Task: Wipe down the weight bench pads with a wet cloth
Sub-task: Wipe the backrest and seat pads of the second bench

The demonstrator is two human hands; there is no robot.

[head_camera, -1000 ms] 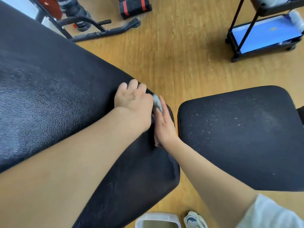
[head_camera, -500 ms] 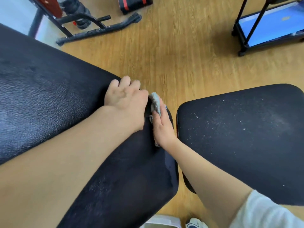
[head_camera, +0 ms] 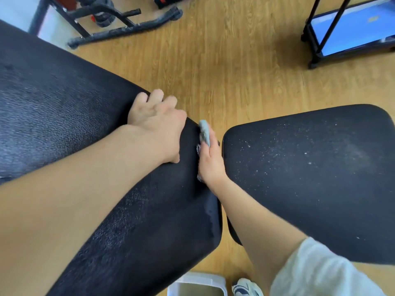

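The long black back pad (head_camera: 64,124) of the weight bench fills the left side of the head view. Its end faces a separate black seat pad (head_camera: 310,178), which is speckled with white dust. My left hand (head_camera: 157,124) rests on the back pad's far corner, fingers curled over its edge. My right hand (head_camera: 210,161) reaches into the narrow gap between the two pads and presses a grey-blue cloth (head_camera: 204,131) against the end face of the back pad.
Wooden floor (head_camera: 235,67) lies beyond the pads. A black metal frame (head_camera: 119,30) stands at the upper left. A black cart with a blue shelf (head_camera: 352,33) is at the upper right. A white bin (head_camera: 196,285) and my shoe (head_camera: 245,288) are at the bottom.
My right hand and the cloth have slid a little along the back pad's end face. My left hand has shifted slightly along the far edge. The camera view has tilted.
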